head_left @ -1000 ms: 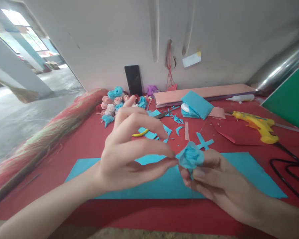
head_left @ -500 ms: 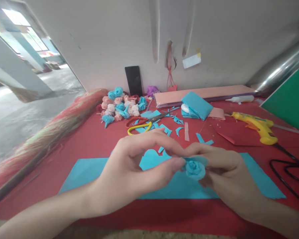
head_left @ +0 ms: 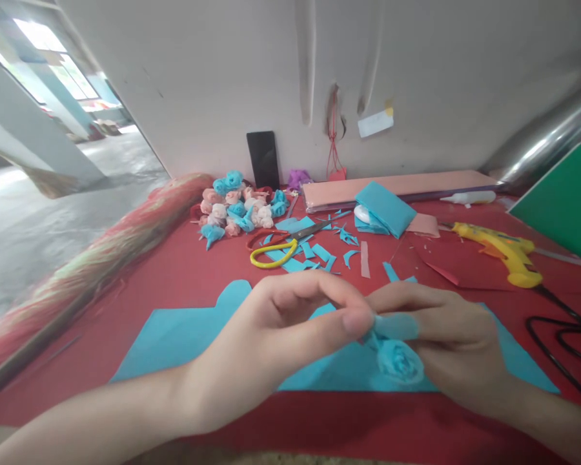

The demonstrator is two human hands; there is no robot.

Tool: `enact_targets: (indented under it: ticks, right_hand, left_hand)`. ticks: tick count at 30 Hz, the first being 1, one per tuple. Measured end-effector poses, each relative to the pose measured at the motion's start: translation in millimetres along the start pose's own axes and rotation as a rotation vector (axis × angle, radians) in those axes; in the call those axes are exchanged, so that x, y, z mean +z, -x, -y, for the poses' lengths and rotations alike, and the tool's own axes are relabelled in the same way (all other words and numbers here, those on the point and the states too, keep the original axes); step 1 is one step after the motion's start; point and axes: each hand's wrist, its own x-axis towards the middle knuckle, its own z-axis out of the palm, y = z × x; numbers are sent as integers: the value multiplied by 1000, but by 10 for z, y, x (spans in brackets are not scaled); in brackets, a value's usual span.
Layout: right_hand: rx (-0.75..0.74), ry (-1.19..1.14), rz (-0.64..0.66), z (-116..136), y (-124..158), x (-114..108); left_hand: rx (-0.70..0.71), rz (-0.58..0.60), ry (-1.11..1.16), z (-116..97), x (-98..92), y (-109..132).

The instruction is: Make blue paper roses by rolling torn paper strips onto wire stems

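A blue paper rose (head_left: 399, 361) is held between my two hands, its curled petals facing me. My left hand (head_left: 290, 329) pinches the base of the rose with thumb and index finger. My right hand (head_left: 450, 342) is closed at the other side, its fingers on a loose blue petal strip (head_left: 396, 327) that runs to the base; its fingertips are partly hidden. Below both hands a blue crepe paper sheet (head_left: 174, 342) lies flat on the red table (head_left: 223, 420), partly covered by my arms.
Scissors (head_left: 275, 253) and blue paper scraps (head_left: 324, 255) lie beyond my hands. Finished paper roses (head_left: 237, 210) are heaped at the back left, by a black phone (head_left: 263, 160). A yellow glue gun (head_left: 501, 248) with a black cord (head_left: 552, 329) lies right. Folded blue paper (head_left: 387, 208) sits behind.
The rose has turned and dropped slightly to the right, its face tilting lower. A petal strip now stretches between my hands above it. Both hands have shifted slightly right.
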Motion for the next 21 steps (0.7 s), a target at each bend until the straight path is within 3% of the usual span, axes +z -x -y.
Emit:
enact_targets:
  ticks: [5,9,15,21]
  right_hand:
    - [15,12,-8,3,-15,11]
    - [54,-44,-37,-25,-5,52]
    - [323,-267,-41,-88,64,117]
    - [448,-438,-65,-78,66,149]
  left_hand:
    - [-27,7,104,20,15,15]
    - [100,-35,19,-4,22,-1]
    - [175,-67,-66,-7,10,-37]
    - [140,-28,-49,29,-7,-61]
